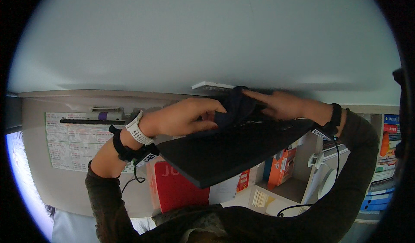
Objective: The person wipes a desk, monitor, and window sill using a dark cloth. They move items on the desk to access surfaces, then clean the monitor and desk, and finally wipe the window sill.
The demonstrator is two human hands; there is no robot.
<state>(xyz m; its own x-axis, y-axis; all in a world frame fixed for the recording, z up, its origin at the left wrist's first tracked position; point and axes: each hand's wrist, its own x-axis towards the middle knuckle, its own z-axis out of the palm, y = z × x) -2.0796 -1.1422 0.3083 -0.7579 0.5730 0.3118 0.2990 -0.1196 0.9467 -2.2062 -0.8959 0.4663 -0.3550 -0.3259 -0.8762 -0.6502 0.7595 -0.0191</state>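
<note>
A dark navy cloth (235, 109) is bunched between my two hands, close to the wall. My left hand (194, 117) comes in from the left, thumb and fingers closed on the cloth's near side. From the right, my right hand (281, 103) grips the cloth's other side, its index finger stretched over the top; its lower fingers are partly hidden. Just below both hands a black flat panel (229, 152) stands tilted, perhaps a screen. The cloth meets the panel's far edge, and I cannot tell whether it rests on it.
A white plate (212, 86) sits on the pale wall behind the hands. A red folder or box (177, 184) lies below the panel. At left are a printed sheet (69, 141) and a thin black bar (93, 122); at right, an orange box (283, 167) and shelved books (384, 169).
</note>
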